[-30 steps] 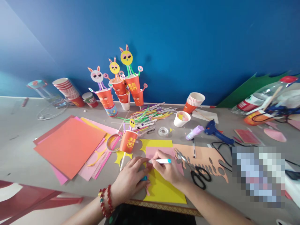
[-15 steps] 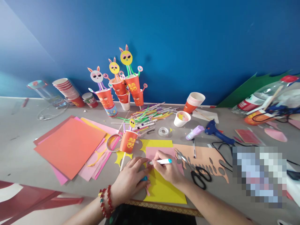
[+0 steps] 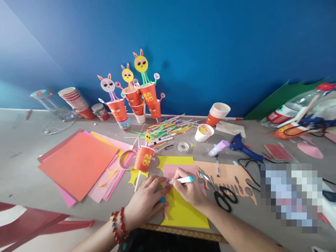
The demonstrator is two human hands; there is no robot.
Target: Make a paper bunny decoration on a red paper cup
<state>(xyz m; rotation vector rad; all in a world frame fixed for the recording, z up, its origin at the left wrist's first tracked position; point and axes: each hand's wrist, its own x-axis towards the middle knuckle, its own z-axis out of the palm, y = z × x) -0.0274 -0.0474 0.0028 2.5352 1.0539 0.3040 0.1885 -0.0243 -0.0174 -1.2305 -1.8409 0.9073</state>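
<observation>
My right hand (image 3: 187, 187) is closed round a white marker (image 3: 183, 180) with a light blue end, its tip down at a small pink piece of paper beside my left fingertips. My left hand (image 3: 148, 196) lies palm down, fingertips pressing at that piece. A blue marker cap (image 3: 161, 200) sticks out between its thumb and index finger. Beneath both hands are a yellow sheet (image 3: 189, 213) with cut edges and a pink sheet (image 3: 172, 170). Just beyond my left hand, a red paper cup (image 3: 144, 159) with a small yellow face on top leans on a white stick.
Black-handled scissors (image 3: 224, 197) lie right of my right hand on cut orange paper (image 3: 236, 171). A blue glue gun (image 3: 245, 148) and its cord lie farther right. Coloured sheets (image 3: 78, 164) are stacked left. Rabbit-faced cups (image 3: 117, 108), loose sticks (image 3: 168, 126) and a tape roll (image 3: 183, 147) stand or lie behind.
The marker's blue end has tipped slightly upward in my right hand, with its tip staying near the same spot. My left hand keeps its place.
</observation>
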